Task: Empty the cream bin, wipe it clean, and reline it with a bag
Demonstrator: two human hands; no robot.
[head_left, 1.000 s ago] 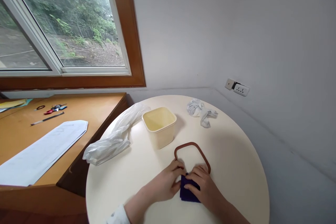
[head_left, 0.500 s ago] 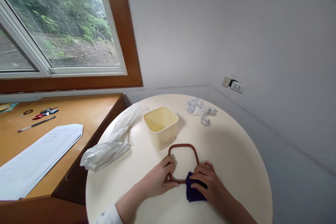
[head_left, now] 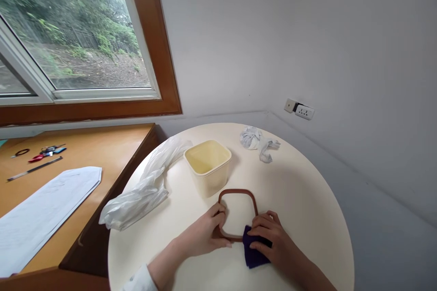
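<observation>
A brown square ring with rounded corners [head_left: 238, 191] is held just over or on the round table, in front of the bin. My left hand [head_left: 205, 232] pinches its left side and lower left corner. With my right hand [head_left: 271, 236] I press a folded dark purple cloth [head_left: 252, 254] around the ring's lower right part; the fingers are closed over cloth and rim. Just beyond the ring stands a pale yellow rectangular bin [head_left: 210, 177], upright, with no rim ring on its top edge.
A long translucent plastic bag [head_left: 143, 200] lies along the left of the round table [head_left: 307, 218]. Crumpled bag pieces [head_left: 259, 141] rest at the back right. On the wooden desk [head_left: 112, 145] are papers [head_left: 51, 213], a pen [head_left: 34, 168] and keys [head_left: 49, 150].
The view has shifted slightly. Both hands keep their grip on the ring, and the purple cloth has moved slightly at the lower right corner.
</observation>
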